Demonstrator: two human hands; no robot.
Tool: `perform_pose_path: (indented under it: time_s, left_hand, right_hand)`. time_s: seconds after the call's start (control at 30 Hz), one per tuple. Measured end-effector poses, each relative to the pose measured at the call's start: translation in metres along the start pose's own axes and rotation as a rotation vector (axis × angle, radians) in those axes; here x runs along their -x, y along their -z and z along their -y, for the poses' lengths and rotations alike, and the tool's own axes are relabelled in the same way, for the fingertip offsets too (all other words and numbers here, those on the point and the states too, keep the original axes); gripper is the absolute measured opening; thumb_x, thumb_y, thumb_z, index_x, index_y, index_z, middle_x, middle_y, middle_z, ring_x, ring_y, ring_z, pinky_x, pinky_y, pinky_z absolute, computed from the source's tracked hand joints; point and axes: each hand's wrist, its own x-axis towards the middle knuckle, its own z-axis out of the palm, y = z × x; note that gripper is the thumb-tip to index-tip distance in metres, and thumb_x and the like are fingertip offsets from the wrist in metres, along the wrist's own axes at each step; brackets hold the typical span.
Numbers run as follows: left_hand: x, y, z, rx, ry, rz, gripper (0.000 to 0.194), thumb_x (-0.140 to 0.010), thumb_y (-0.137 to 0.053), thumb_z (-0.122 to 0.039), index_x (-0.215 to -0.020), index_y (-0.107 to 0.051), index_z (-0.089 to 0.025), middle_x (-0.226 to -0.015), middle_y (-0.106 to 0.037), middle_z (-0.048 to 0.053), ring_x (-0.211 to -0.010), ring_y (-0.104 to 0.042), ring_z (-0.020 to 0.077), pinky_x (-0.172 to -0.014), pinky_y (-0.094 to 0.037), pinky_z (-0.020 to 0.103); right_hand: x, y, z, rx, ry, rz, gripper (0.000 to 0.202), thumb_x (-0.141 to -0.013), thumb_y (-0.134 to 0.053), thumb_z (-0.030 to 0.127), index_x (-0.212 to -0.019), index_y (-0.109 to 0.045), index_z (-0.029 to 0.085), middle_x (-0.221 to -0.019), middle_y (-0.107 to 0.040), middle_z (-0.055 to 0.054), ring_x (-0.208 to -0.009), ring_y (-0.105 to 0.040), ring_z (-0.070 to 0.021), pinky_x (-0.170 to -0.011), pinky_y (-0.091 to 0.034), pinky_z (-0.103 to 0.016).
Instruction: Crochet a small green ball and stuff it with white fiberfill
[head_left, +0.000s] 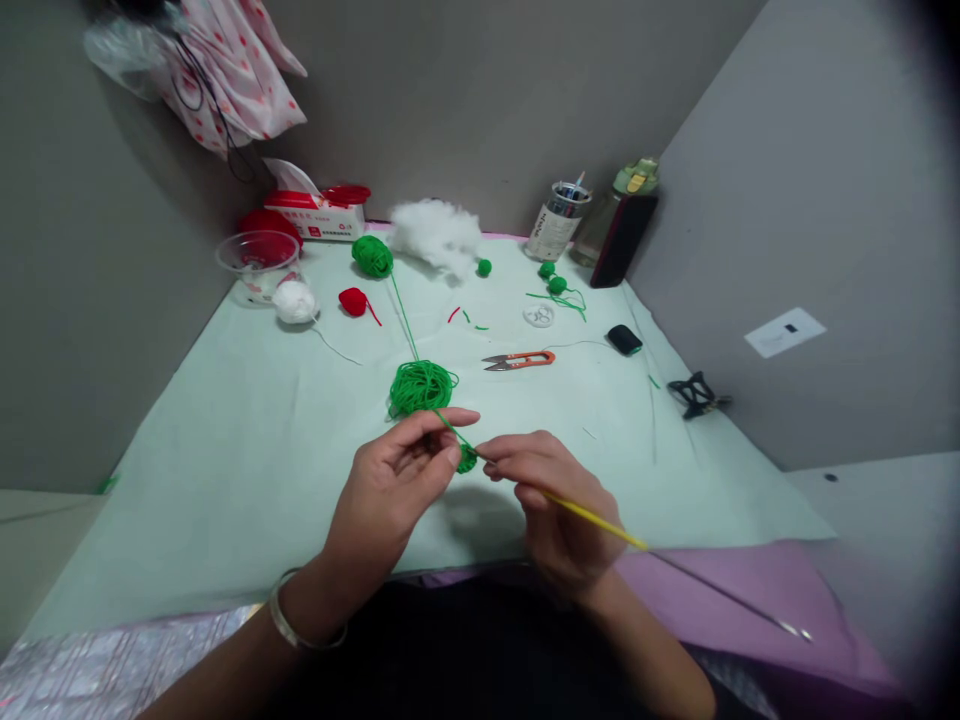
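Between thumb and fingers, my left hand (pixel 401 475) pinches a small round green crocheted piece (pixel 466 459). Its index finger is stretched out, with green yarn running past it from a loose green yarn heap (pixel 421 388) just beyond. My right hand (pixel 566 505) is closed on a crochet hook (pixel 592 516) with a yellow grip and a long metal shaft pointing down to the right. The hook's tip meets the green piece at its right edge; the exact stitch is too small to tell. A strand links the heap to a green yarn ball (pixel 372 257) farther back.
Orange-handled thread snips (pixel 519 361) lie beyond my hands. Red (pixel 352 301) and white (pixel 295 302) yarn balls are at left, near a clear tub (pixel 259 252). White stuffing (pixel 437 236), a pen can (pixel 556 222) and a bottle (pixel 598 225) stand along the back wall.
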Motion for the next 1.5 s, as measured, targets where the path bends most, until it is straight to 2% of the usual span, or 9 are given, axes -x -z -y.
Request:
perform_pose_path:
  time_s: [0.43, 0.57, 0.73, 0.87, 0.97, 1.1, 1.2, 1.4, 1.5]
  left_hand:
    - [-0.001, -0.002, -0.001, -0.015, -0.022, -0.059, 0.023, -0.084, -0.08, -0.022, -0.107, -0.084, -0.024, -0.082, -0.069, 0.0, -0.082, -0.067, 0.0147, -0.083, -0.057, 0.026]
    - [0.001, -0.003, 0.001, 0.02, -0.005, -0.089, 0.031, -0.079, -0.086, -0.023, -0.11, -0.083, -0.023, -0.085, -0.068, 0.0, -0.087, -0.066, 0.0161, -0.089, -0.056, 0.028]
    - [0.005, -0.009, 0.004, 0.138, 0.0, -0.122, 0.033, -0.078, -0.087, -0.019, -0.111, -0.083, -0.025, -0.092, -0.068, 0.0, -0.09, -0.064, 0.0146, -0.094, -0.053, 0.027]
    - [0.003, -0.009, 0.003, 0.434, 0.217, 0.03, 0.049, -0.08, -0.086, -0.026, -0.128, -0.077, -0.025, -0.086, -0.066, 0.0, -0.084, -0.063, 0.0147, -0.084, -0.054, 0.027]
    - [-0.001, -0.005, 0.001, 0.561, 0.332, 0.069, 0.042, -0.079, -0.085, -0.027, -0.12, -0.081, -0.019, -0.089, -0.068, 0.003, -0.089, -0.065, 0.0177, -0.091, -0.055, 0.033]
    - [-0.003, -0.002, 0.002, 0.417, 0.203, -0.021, 0.042, -0.077, -0.087, -0.025, -0.118, -0.082, -0.02, -0.085, -0.066, 0.001, -0.085, -0.06, 0.0156, -0.089, -0.05, 0.03]
    - [0.0, -0.003, 0.006, 0.322, 0.135, 0.015, 0.04, -0.081, -0.086, -0.027, -0.121, -0.082, -0.024, -0.088, -0.067, 0.002, -0.089, -0.06, 0.0171, -0.086, -0.048, 0.029]
    - [0.0, -0.007, 0.011, 0.313, 0.097, -0.04, 0.037, -0.082, -0.087, -0.027, -0.118, -0.082, -0.025, -0.093, -0.07, 0.002, -0.095, -0.062, 0.0173, -0.093, -0.048, 0.029]
    - [0.0, -0.011, 0.009, 0.418, 0.173, -0.046, 0.042, -0.079, -0.089, -0.026, -0.121, -0.081, -0.023, -0.092, -0.072, 0.002, -0.092, -0.064, 0.0167, -0.089, -0.051, 0.027]
  right_hand:
    - [0.003, -0.006, -0.004, 0.002, -0.043, -0.012, 0.024, -0.105, -0.053, 0.013, -0.117, -0.071, 0.024, -0.103, -0.079, -0.009, -0.1, -0.075, -0.0224, -0.079, -0.064, -0.041]
    - [0.002, -0.009, -0.002, 0.021, -0.045, -0.033, 0.023, -0.105, -0.053, 0.014, -0.116, -0.071, 0.024, -0.103, -0.08, -0.009, -0.099, -0.076, -0.0237, -0.079, -0.065, -0.042]
    - [0.008, -0.012, -0.007, 0.217, 0.048, 0.008, 0.034, -0.1, -0.063, 0.013, -0.128, -0.071, 0.03, -0.109, -0.079, -0.008, -0.097, -0.077, -0.0238, -0.079, -0.066, -0.039]
    - [0.013, -0.013, -0.012, 0.353, 0.145, 0.026, 0.054, -0.093, -0.071, 0.008, -0.136, -0.07, 0.039, -0.113, -0.077, -0.005, -0.101, -0.076, -0.0239, -0.081, -0.067, -0.037]
    - [0.01, -0.012, -0.007, 0.198, 0.014, -0.067, 0.041, -0.098, -0.065, 0.012, -0.132, -0.073, 0.034, -0.107, -0.077, -0.005, -0.096, -0.074, -0.0234, -0.078, -0.065, -0.038]
    - [-0.001, -0.014, 0.0, -0.215, -0.27, -0.219, 0.025, -0.105, -0.057, 0.017, -0.109, -0.079, 0.027, -0.093, -0.074, -0.004, -0.073, -0.068, -0.0168, -0.067, -0.059, -0.035]
    - [-0.007, -0.017, 0.001, -0.307, -0.293, -0.181, 0.02, -0.104, -0.061, 0.021, -0.105, -0.08, 0.026, -0.096, -0.076, -0.005, -0.078, -0.069, -0.0167, -0.067, -0.058, -0.033]
    - [-0.003, -0.021, -0.001, -0.122, -0.231, -0.173, 0.025, -0.103, -0.061, 0.015, -0.112, -0.08, 0.03, -0.099, -0.077, -0.004, -0.081, -0.071, -0.0167, -0.068, -0.062, -0.032]
    - [0.005, -0.021, -0.004, 0.111, -0.097, -0.091, 0.036, -0.097, -0.069, 0.012, -0.125, -0.077, 0.032, -0.109, -0.076, -0.005, -0.096, -0.074, -0.0205, -0.08, -0.065, -0.035]
